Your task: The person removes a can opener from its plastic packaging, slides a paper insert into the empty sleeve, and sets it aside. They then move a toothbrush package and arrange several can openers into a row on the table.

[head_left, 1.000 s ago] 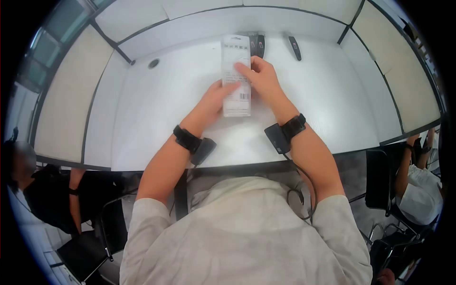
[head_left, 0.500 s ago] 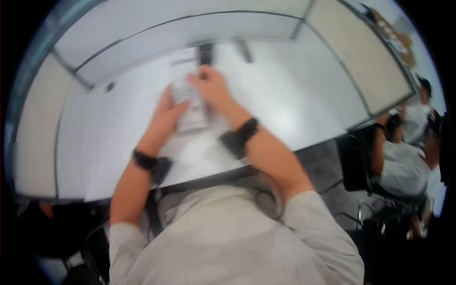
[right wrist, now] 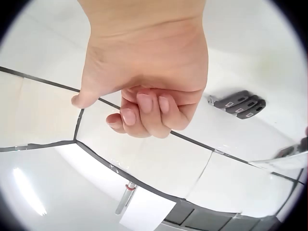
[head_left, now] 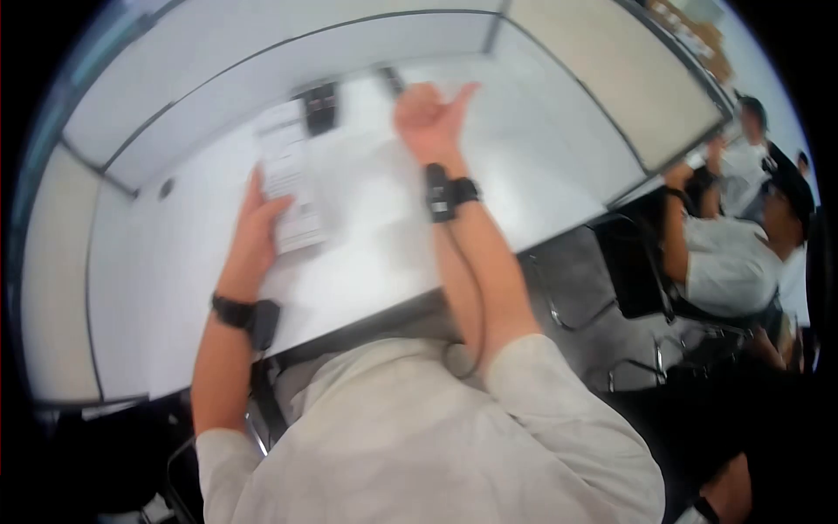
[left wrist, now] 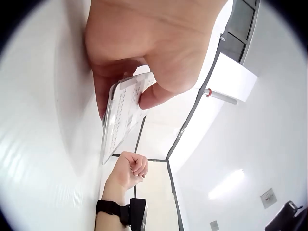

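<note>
My left hand [head_left: 256, 229] holds a flat white package [head_left: 286, 162] by its lower left side. Its face carries printed text, and in the left wrist view the package [left wrist: 126, 108] shows a clear plastic edge, the thumb on the printed face and the fingers behind. Apart from it, to the right, my right hand [head_left: 428, 120] is raised over the table. The right wrist view shows that hand [right wrist: 149, 72] with nothing in it, four fingers curled toward the palm and the thumb sticking out.
Several dark elongated objects [right wrist: 239, 104] with small light labels lie side by side near the back panel. Another dark one [head_left: 389, 80] lies farther right, partly behind the right hand. Low partitions [head_left: 576, 79] enclose the white table [head_left: 375, 236]. People [head_left: 733, 253] sit at the right.
The right hand has let go of the package and moved right, its fingers curling. The left hand keeps its grip. The head view has turned to the right.
</note>
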### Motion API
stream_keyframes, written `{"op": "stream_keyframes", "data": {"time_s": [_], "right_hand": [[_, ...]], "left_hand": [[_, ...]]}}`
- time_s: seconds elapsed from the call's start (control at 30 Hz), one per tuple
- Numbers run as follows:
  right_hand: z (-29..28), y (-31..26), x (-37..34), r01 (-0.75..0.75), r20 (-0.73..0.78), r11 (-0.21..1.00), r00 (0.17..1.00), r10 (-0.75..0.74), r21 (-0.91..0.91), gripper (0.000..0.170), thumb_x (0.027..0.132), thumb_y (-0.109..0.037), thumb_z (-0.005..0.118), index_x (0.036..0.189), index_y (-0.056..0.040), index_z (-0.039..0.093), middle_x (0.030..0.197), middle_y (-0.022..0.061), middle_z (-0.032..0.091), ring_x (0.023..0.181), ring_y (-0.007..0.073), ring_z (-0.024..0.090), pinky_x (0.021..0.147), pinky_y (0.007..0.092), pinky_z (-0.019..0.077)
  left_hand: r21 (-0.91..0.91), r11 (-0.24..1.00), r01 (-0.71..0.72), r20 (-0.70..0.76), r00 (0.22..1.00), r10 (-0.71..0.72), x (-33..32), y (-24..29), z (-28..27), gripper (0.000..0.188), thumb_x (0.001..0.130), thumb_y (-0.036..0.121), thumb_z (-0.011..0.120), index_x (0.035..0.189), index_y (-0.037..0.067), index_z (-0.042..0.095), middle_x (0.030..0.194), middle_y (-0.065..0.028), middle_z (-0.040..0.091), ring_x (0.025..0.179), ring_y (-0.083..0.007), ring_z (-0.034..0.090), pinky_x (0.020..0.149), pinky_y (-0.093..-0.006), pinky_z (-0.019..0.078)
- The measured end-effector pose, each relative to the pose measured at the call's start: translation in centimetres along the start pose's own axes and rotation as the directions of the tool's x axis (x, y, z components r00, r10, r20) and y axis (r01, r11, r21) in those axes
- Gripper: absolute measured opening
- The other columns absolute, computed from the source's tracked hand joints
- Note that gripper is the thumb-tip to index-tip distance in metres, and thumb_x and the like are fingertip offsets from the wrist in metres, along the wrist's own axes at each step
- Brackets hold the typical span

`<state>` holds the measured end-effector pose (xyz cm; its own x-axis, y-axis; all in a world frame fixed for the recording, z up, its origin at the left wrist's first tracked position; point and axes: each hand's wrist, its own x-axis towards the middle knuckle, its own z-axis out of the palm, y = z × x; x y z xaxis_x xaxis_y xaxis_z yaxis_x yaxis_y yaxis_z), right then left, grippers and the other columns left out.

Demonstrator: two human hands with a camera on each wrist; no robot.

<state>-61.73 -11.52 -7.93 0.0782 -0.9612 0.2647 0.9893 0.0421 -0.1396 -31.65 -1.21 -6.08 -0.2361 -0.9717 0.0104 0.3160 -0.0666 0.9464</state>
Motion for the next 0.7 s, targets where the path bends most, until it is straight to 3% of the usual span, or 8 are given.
{"op": "stream_keyframes", "data": {"time_s": [0.17,0.27,0.3,0.37,0.47,0.57,0.67,0.7], "right_hand": [[0.6,-0.6,0.1,0.008,0.004,1.000,1.000,-0.008,0.015,0.084,0.081,-0.097,0.038,0.061,-0.0155,0.032,0.055,-0.0042,0.024,0.047,0.0119,0.023,0.050,0.0286,0.0223],[1.5,0.7,-0.1,-0.127,-0.056,0.989,0.991,0.123,-0.076,0.074,0.097,-0.081,0.046,0.065,-0.0145,0.038,0.058,-0.0040,0.029,0.050,0.0110,0.026,0.051,0.0274,0.0251],[1.2,1.7,0.1,-0.150,-0.060,0.927,0.989,0.138,-0.343,0.068,0.099,-0.074,0.050,0.069,-0.0133,0.043,0.060,-0.0039,0.032,0.051,0.0103,0.029,0.051,0.0272,0.0258],[0.7,4.7,0.9,-0.156,-0.071,0.608,0.984,0.161,-0.779,0.056,0.104,-0.059,0.057,0.077,-0.0109,0.053,0.062,-0.0037,0.037,0.054,0.0087,0.033,0.052,0.0269,0.0272],[4.1,8.8,-1.2,-0.134,-0.092,0.333,0.986,0.138,-0.933,0.032,0.103,-0.038,0.068,0.098,-0.0065,0.065,0.074,-0.0024,0.056,0.063,0.0063,0.045,0.055,0.0241,0.0328],[5.0,10.9,-2.3,-0.121,-0.101,0.302,0.992,0.080,-0.945,0.034,0.093,-0.023,0.079,0.117,-0.0012,0.069,0.096,0.0030,0.071,0.072,0.0064,0.055,0.060,0.0233,0.0391],[3.9,10.5,-1.7,-0.066,-0.049,0.280,0.997,0.066,-0.958,0.026,0.094,-0.021,0.079,0.110,-0.0042,0.067,0.103,0.0022,0.072,0.075,0.0058,0.057,0.063,0.0204,0.0421],[3.7,10.4,-1.5,-0.063,-0.054,0.321,0.998,0.038,-0.945,0.022,0.093,-0.019,0.080,0.105,-0.0044,0.069,0.095,0.0004,0.071,0.069,0.0050,0.052,0.059,0.0212,0.0382]], "left_hand": [[0.028,1.000,0.007,0.039,0.999,-0.008,-0.3,0.4,0.0,0.084,0.096,-0.004,0.062,0.167,0.011,0.021,0.149,-0.0164,0.054,0.133,-0.0263,0.058,0.109,-0.0398,0.0518],[0.082,0.997,-0.001,0.075,0.997,-0.006,-0.1,0.3,-0.2,0.081,0.099,-0.001,0.063,0.167,0.011,0.022,0.149,-0.0156,0.055,0.133,-0.0257,0.058,0.109,-0.0399,0.0516],[0.118,0.993,-0.008,0.074,0.997,0.000,-0.4,0.6,0.0,0.080,0.099,-0.001,0.063,0.167,0.011,0.022,0.149,-0.0156,0.055,0.134,-0.0254,0.058,0.109,-0.0396,0.0516],[0.183,0.982,-0.050,0.092,0.995,0.034,-0.6,0.6,-0.1,0.079,0.100,0.002,0.063,0.167,0.010,0.022,0.149,-0.0156,0.055,0.133,-0.0248,0.058,0.109,-0.0391,0.0515],[0.242,0.961,-0.137,0.131,0.986,0.107,-0.2,-0.1,-0.5,0.077,0.102,0.007,0.064,0.167,0.009,0.023,0.148,-0.0150,0.055,0.132,-0.0238,0.059,0.108,-0.0382,0.0515],[0.268,0.950,-0.162,0.135,0.982,0.130,-0.1,-0.3,-0.6,0.074,0.103,0.009,0.064,0.167,0.009,0.026,0.148,-0.0132,0.056,0.130,-0.0220,0.060,0.107,-0.0373,0.0518],[0.296,0.944,-0.145,0.130,0.985,0.111,-0.3,-0.3,-0.6,0.071,0.105,0.012,0.063,0.166,0.009,0.028,0.149,-0.0121,0.056,0.128,-0.0199,0.060,0.105,-0.0362,0.0520],[0.309,0.940,-0.145,0.129,0.986,0.109,-0.3,-0.1,-0.4,0.069,0.105,0.013,0.062,0.166,0.009,0.029,0.149,-0.0120,0.057,0.127,-0.0192,0.060,0.105,-0.0357,0.0520]]}}
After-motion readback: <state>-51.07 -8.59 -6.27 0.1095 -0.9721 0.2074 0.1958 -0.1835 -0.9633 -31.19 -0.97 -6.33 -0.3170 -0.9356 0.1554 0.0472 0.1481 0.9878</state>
